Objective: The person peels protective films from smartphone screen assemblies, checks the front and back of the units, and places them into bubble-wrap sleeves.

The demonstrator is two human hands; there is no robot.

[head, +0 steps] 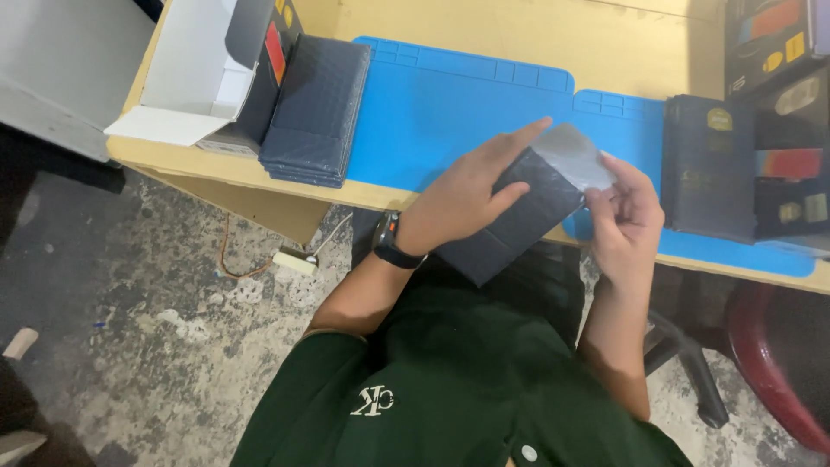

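Gripping: left hand [462, 195] lies across the top of a dark grey padded pouch [519, 216], fingers [519, 138] stretched flat over it and thumb pressed on its face, holding it above the near edge of the blue mat [432, 112].
Pinching: right hand [627, 212] has its fingers curled shut on the pale grey flap [575, 156] at the pouch's upper end, just right of the left hand's fingertips.
Arm pose: both forearms come up from the green shirt [450, 380] and meet at the pouch; a black wristwatch [393, 242] sits on the left wrist.
Pouch place: tilted, its lower corner hanging past the desk [519, 39] edge toward the body, its upper end over the mat.
Left of the mat: a stack of dark pouches [316, 104], and beyond it an open white box [194, 73].
Right of the mat: dark boxes [743, 164] with coloured labels, standing well apart from the hands.
Between hands and stacks: bare mat only.
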